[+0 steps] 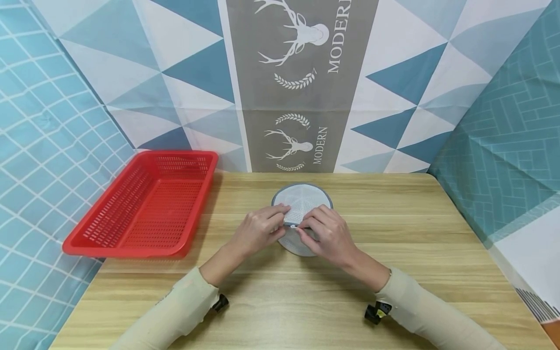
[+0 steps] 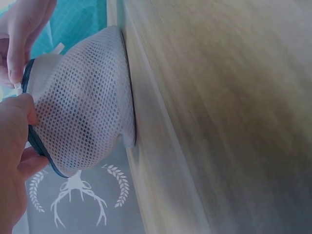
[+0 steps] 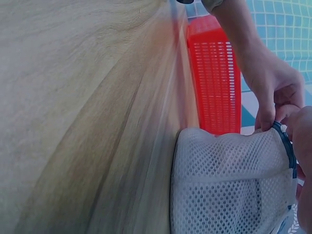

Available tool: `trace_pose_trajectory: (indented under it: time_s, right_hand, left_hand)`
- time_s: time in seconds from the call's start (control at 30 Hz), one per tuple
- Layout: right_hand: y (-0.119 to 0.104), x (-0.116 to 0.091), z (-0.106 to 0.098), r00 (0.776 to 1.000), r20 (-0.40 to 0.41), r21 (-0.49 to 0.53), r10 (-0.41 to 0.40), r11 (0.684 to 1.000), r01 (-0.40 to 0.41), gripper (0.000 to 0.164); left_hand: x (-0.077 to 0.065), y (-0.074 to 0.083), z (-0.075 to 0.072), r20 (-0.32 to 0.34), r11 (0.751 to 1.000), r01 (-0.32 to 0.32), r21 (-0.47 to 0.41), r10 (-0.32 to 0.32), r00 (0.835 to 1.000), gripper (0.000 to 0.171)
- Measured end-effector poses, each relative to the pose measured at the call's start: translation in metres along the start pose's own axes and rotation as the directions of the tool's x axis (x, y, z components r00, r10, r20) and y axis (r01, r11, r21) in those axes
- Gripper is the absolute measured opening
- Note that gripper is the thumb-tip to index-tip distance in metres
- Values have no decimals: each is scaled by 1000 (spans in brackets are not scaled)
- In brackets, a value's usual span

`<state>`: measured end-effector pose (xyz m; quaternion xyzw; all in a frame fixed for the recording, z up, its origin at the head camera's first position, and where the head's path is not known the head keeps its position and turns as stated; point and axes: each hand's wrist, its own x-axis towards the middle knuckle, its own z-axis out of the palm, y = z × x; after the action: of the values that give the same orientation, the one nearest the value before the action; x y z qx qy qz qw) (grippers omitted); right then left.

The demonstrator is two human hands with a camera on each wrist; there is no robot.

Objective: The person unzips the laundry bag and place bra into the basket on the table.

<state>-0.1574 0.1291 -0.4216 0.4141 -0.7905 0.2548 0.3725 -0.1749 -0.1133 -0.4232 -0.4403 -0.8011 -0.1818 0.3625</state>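
Observation:
A round white mesh laundry bag (image 1: 302, 197) with dark grey edging stands on the table before me, its zipped top between my hands. My left hand (image 1: 261, 224) grips the zipper edge from the left, thumb and fingers pinching the dark trim. Right beside it, my right hand (image 1: 327, 234) pinches the top at the small white zipper pull (image 1: 294, 226). In the left wrist view the bag (image 2: 85, 105) bulges upright, its base on the wood. The right wrist view shows the mesh side (image 3: 224, 185) with a seam band across it; its contents are hidden.
A red plastic basket (image 1: 127, 252) with slotted walls sits at the left of the wooden table (image 1: 280, 306). Patterned wall sheets (image 1: 288, 92) rise behind the table's back edge and along both sides. A small black device (image 1: 373, 313) is strapped under the right sleeve.

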Motion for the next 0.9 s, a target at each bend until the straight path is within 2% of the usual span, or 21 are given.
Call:
trace_pose_trajectory:
  time_s: [0.2, 0.43, 0.9]
  right_hand:
    - [1, -2, -1, 1000, 0, -4, 6, 1000, -6, 15]
    - [2, 0, -2, 1000, -14, -6, 3, 1000, -3, 13]
    - [0, 2, -3, 1000, -8, 7, 4, 1000, -3, 12]
  left_hand:
    - [1, 0, 0, 6, 1000, 13, 5, -13, 1000, 33]
    - [3, 0, -1, -37, 999, 13, 42, -12, 999, 28]
    - [2, 1, 0, 1, 1000, 10, 5, -10, 1000, 26]
